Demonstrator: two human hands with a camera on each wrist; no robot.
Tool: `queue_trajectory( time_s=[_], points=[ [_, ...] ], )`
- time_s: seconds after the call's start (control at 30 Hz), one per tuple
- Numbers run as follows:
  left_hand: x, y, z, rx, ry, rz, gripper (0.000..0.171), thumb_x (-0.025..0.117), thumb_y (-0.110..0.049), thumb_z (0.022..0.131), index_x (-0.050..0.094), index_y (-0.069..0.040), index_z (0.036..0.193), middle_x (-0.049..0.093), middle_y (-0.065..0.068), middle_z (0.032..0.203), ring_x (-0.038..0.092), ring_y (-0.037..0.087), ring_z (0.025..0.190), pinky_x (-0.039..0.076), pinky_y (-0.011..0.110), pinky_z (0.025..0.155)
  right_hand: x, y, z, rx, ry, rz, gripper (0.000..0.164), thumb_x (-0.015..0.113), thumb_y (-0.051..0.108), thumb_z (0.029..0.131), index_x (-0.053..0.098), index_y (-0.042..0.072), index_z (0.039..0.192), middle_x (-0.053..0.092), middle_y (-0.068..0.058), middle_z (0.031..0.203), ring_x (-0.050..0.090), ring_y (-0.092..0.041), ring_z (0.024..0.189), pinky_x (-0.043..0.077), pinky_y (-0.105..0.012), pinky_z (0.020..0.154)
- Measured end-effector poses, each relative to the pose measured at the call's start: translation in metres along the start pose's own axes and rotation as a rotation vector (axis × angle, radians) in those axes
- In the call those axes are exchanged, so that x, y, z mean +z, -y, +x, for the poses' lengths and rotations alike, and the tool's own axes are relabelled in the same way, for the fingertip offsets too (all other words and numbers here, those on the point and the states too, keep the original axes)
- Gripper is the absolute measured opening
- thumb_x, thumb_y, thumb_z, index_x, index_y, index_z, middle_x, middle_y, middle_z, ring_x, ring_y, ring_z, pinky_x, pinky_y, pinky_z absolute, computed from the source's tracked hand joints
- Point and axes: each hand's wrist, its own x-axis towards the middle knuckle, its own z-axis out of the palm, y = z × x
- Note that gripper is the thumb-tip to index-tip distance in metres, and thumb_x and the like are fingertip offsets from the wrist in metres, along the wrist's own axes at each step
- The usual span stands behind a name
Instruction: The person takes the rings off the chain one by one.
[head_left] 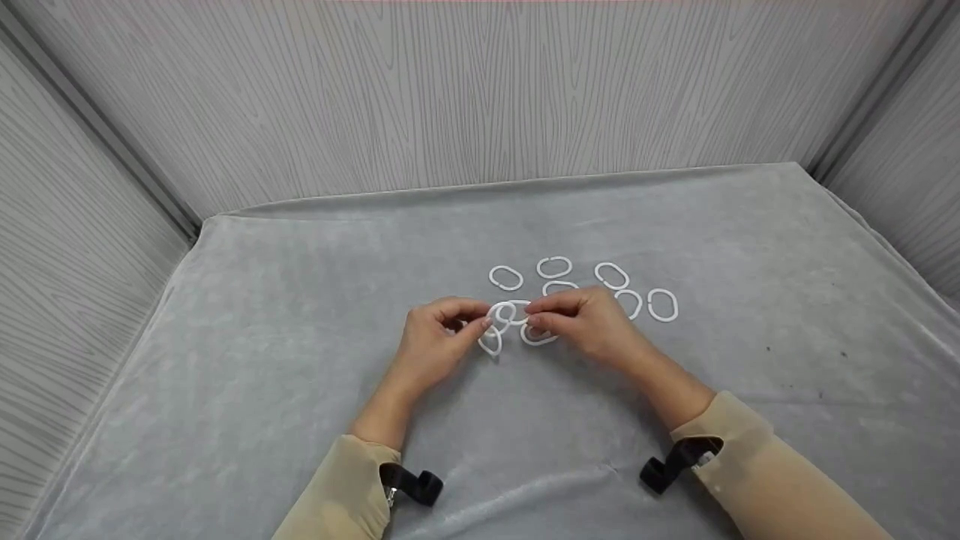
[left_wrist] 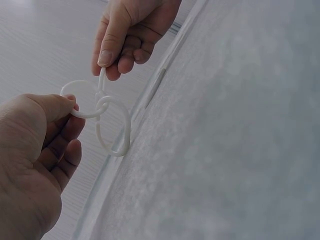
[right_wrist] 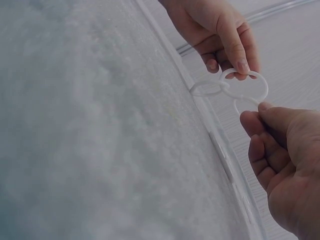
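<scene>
My left hand (head_left: 437, 341) pinches a white oval plastic ring (left_wrist: 86, 116) between thumb and fingertips. Looped through it, a second white ring (left_wrist: 128, 127) hangs down free. The right hand (head_left: 592, 324) pinches the end of a third white ring (left_wrist: 102, 76), which crosses the left hand's ring; I cannot tell whether it passes through it. Small gaps show in several of the rings' outlines. Both hands are close together above the cloth, near the middle of the head view.
Behind the hands, several loose rings lie on the grey cloth (head_left: 300, 360), among them one ring (head_left: 650, 304) at the far right. The right hand partly covers another ring (head_left: 640, 301). One more ring (head_left: 535, 343) lies below the fingertips. Wood-grain panels (head_left: 480, 97) stand around the back and sides.
</scene>
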Motion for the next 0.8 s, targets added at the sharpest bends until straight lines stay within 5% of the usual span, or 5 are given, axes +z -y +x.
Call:
queue_trajectory(
  time_s=[0.8],
  points=[
    [0.0007,0.0003,0.0006,0.021,-0.013,-0.016,0.012,0.081,-0.001,0.092,0.081,0.002,0.103,0.078,0.002,0.091,0.067,0.014,0.079,0.052,0.023,0.074,-0.0005,-0.0006,-0.0001,0.004,-0.007,0.027,0.016,0.077,0.002,0.095,0.079,-0.007,0.109,0.079,-0.014,0.093,0.075,-0.009,0.083,0.056,-0.019,0.073]
  ],
)
